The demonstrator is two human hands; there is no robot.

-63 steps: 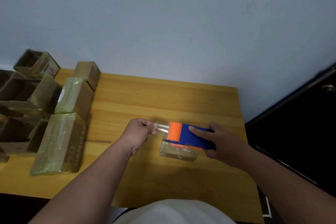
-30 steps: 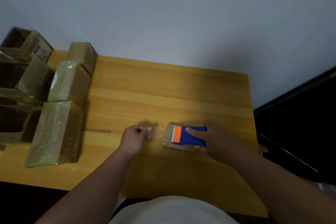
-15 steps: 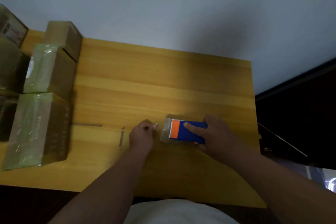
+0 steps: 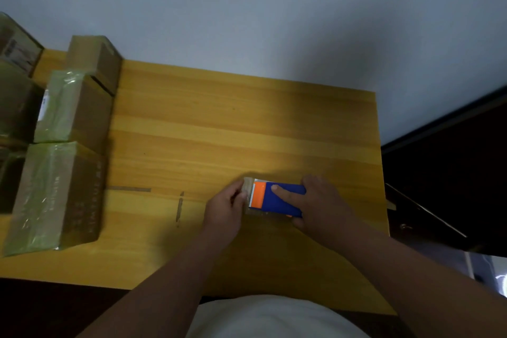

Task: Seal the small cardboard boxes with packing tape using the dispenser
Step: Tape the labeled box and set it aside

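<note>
A small flat cardboard box lies on the wooden table, mostly covered. On top of it rests the blue tape dispenser with its orange toothed end pointing left. My right hand grips the dispenser, index finger stretched along its top. My left hand presses against the box's left end, fingers curled at the dispenser's blade; any tape under them is hidden.
Several taped cardboard boxes stand in rows along the table's left side. Two short tape strips stick to the tabletop left of my hands. A dark door stands to the right; a pale wall is behind.
My left hand moved right from holding the tape out to pressing on the box's left end. The dispenser came down flat onto the box. The camera view shifted.
</note>
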